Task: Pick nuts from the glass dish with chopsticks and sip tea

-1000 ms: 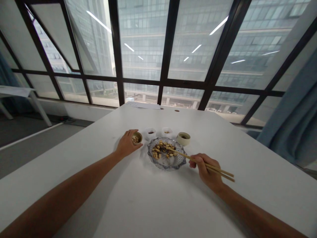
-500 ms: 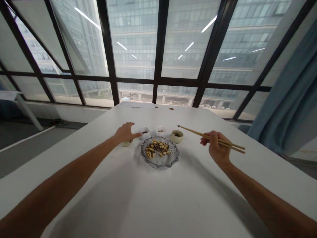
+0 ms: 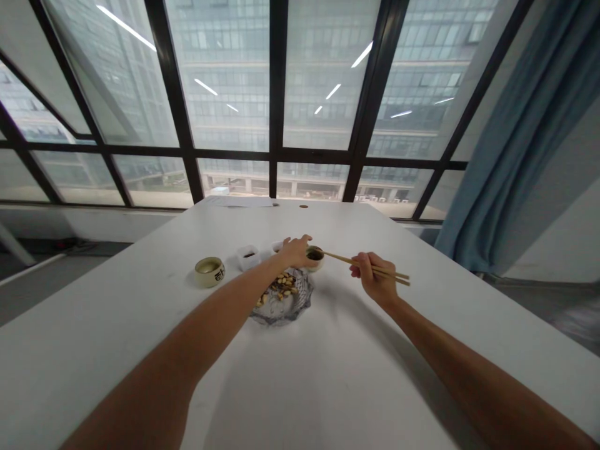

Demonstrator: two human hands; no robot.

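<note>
My left hand [image 3: 296,252] reaches over the back of the glass bowl [image 3: 307,299], its fingers spread beside a small beige cup [image 3: 315,265] with dark contents. Whether it touches the cup is unclear. My right hand [image 3: 375,274] grips wooden chopsticks [image 3: 344,258], whose tips are at that cup's right rim. Pale and dark pieces [image 3: 285,285] lie in the glass bowl, partly covered by my left forearm. To the left are a white cup [image 3: 247,260] with dark contents and a second white cup [image 3: 276,247], mostly hidden by my left hand.
A beige cup with dark markings [image 3: 206,275] stands at the left on the white table [image 3: 300,387]. Papers [image 3: 239,202] lie at the table's far edge, before the windows. A blue curtain [image 3: 497,150] hangs at the right.
The view has turned right. My left hand has moved right from the marked beige cup to the one with dark contents. The chopstick tips have come to that cup's rim.
</note>
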